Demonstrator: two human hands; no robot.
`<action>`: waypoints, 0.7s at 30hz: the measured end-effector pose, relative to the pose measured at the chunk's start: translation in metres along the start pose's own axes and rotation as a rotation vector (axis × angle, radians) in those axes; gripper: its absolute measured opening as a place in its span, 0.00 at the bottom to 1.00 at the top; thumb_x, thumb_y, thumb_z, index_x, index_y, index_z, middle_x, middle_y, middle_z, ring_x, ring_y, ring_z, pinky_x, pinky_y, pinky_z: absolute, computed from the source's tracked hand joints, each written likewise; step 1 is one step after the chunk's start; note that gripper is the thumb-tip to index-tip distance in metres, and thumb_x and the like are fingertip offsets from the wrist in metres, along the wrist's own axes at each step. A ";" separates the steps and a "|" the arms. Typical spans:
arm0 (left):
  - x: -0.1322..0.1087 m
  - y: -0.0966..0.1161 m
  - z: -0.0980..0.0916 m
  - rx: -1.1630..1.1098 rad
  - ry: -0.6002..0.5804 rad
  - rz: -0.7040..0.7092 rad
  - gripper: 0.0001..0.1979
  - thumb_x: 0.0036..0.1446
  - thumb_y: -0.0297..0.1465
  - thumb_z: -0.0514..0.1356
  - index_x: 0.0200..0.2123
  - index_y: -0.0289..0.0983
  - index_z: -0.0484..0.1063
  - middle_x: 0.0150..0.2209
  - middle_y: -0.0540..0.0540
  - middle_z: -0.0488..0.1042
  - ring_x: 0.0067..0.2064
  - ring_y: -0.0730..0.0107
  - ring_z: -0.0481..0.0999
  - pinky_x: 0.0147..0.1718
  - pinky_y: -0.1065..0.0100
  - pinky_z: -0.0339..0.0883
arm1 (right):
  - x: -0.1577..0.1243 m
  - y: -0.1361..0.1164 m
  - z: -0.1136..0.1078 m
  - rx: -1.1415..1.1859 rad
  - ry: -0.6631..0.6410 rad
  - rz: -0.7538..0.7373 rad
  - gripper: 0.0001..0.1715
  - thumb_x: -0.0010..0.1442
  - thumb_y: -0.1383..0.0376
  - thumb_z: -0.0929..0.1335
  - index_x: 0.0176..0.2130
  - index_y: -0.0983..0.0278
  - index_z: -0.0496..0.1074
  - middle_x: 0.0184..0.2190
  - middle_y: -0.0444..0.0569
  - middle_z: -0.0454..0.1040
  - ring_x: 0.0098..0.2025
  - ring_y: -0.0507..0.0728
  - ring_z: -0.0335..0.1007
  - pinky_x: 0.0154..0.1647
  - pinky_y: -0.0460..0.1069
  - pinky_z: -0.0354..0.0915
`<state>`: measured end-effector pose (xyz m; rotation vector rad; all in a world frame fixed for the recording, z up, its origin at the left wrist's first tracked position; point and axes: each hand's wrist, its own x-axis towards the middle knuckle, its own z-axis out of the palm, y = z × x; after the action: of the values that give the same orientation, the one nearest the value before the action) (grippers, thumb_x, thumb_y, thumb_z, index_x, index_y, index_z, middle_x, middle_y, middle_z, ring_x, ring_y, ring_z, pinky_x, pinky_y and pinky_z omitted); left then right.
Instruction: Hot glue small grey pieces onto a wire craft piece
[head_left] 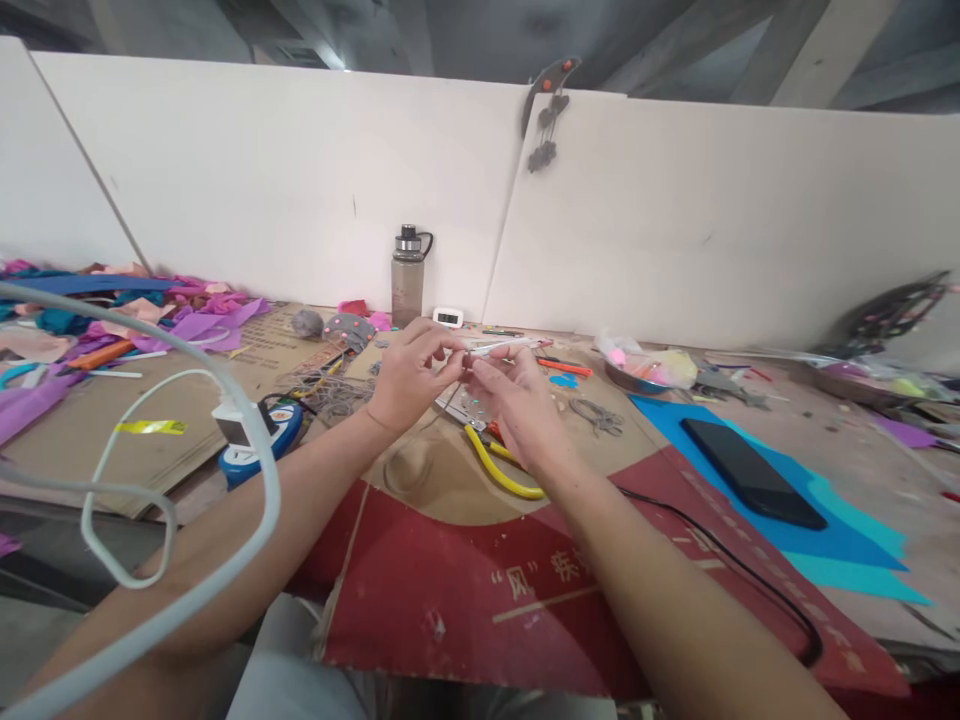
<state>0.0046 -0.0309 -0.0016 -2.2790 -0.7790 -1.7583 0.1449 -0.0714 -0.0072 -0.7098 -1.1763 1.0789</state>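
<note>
Above a cardboard sheet (420, 600), a person's left hand (412, 378) and right hand (525, 405) are pinching a slender pale piece (487, 350), its long axis running roughly sideways; which end is leading is too small to tell. Yellow-handled pliers (489, 466) are lying below. A phone (750, 470) is resting rightward, while white panels (300, 180) are standing behind, under grey beams (836, 50).

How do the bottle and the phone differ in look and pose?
The bottle stands upright; the phone lies flat.
The bottle is see-through grey-brown; the phone is plain black.
The bottle is by the white panel; the phone is on the blue sheet.
Shared: both show black, the bottle on its lid.
</note>
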 end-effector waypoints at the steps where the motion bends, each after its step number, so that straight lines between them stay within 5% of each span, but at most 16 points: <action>1: 0.000 0.001 0.000 -0.001 0.002 0.001 0.06 0.50 0.22 0.60 0.31 0.37 0.73 0.32 0.48 0.72 0.28 0.76 0.68 0.27 0.72 0.64 | -0.001 0.000 0.004 0.058 -0.008 0.017 0.19 0.50 0.60 0.71 0.36 0.57 0.57 0.29 0.38 0.69 0.30 0.51 0.66 0.36 0.50 0.66; 7: -0.001 0.011 0.006 -0.179 0.042 -0.256 0.02 0.52 0.26 0.60 0.30 0.37 0.73 0.31 0.48 0.73 0.31 0.73 0.72 0.32 0.70 0.67 | 0.000 -0.003 0.001 -0.055 0.030 -0.047 0.11 0.51 0.62 0.70 0.33 0.60 0.63 0.26 0.37 0.61 0.24 0.47 0.54 0.22 0.43 0.54; 13: -0.001 0.020 0.010 -0.456 0.009 -0.571 0.05 0.53 0.31 0.61 0.30 0.35 0.72 0.26 0.49 0.74 0.27 0.74 0.73 0.30 0.71 0.68 | 0.000 -0.005 0.001 -0.200 0.102 -0.156 0.07 0.53 0.62 0.68 0.31 0.62 0.65 0.25 0.39 0.63 0.26 0.48 0.55 0.28 0.45 0.55; 21: -0.001 0.027 0.012 -0.619 0.030 -0.669 0.06 0.51 0.33 0.63 0.29 0.35 0.72 0.27 0.49 0.74 0.28 0.75 0.74 0.31 0.71 0.69 | 0.002 -0.003 0.001 -0.283 0.156 -0.189 0.08 0.54 0.61 0.68 0.30 0.63 0.65 0.25 0.40 0.64 0.28 0.49 0.58 0.30 0.46 0.57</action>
<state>0.0280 -0.0489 -0.0013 -2.5144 -1.2376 -2.6254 0.1452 -0.0705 -0.0034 -0.8661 -1.2463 0.6941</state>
